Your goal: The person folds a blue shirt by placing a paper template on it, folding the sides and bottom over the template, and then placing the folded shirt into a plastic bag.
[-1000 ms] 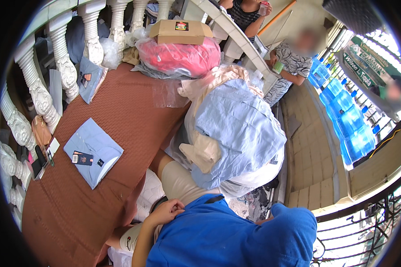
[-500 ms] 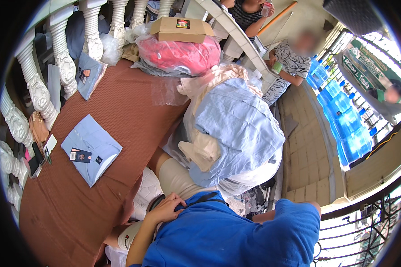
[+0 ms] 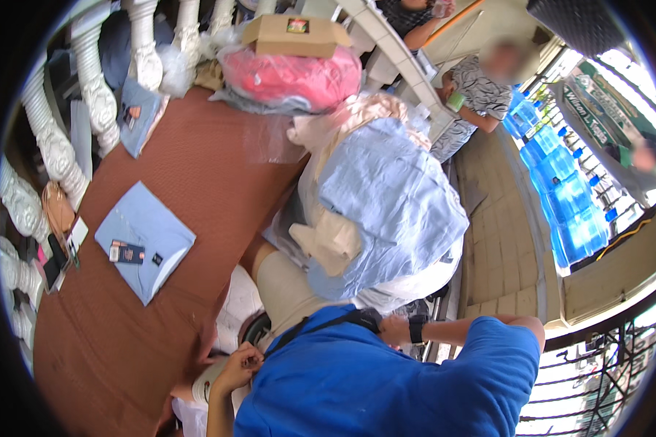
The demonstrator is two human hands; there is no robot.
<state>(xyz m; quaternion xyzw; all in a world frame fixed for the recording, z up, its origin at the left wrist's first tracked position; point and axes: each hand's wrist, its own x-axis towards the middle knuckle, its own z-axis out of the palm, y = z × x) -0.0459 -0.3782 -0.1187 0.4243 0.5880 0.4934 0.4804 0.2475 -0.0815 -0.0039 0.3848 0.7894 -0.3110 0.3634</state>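
A black strap (image 3: pixel 299 332) crosses the front of my blue shirt at the waist and widens at its right end. My right hand (image 3: pixel 396 330), with a black watch on the wrist, is closed at that wider end; its fingertips are partly hidden. By the strap's left end, my left hand (image 3: pixel 244 364) has its fingers curled together against the shirt's edge, and what they hold cannot be made out. On the brown-covered table to the left lies a folded light blue shirt (image 3: pixel 149 226) with a dark tag (image 3: pixel 127 252). Neither hand touches it.
Beyond my lap sits a heap of loose light blue garments (image 3: pixel 393 197). A cardboard box (image 3: pixel 297 35) rests on a bagged red bundle (image 3: pixel 291 80). Another packed shirt (image 3: pixel 140 116), a phone and a pouch line the white balusters. A person (image 3: pixel 481 87) stands behind a low wall near water jugs.
My right hand has come into view at the waist by the strap. My left hand has shifted down and left, its fingers now curled. The view has tilted slightly.
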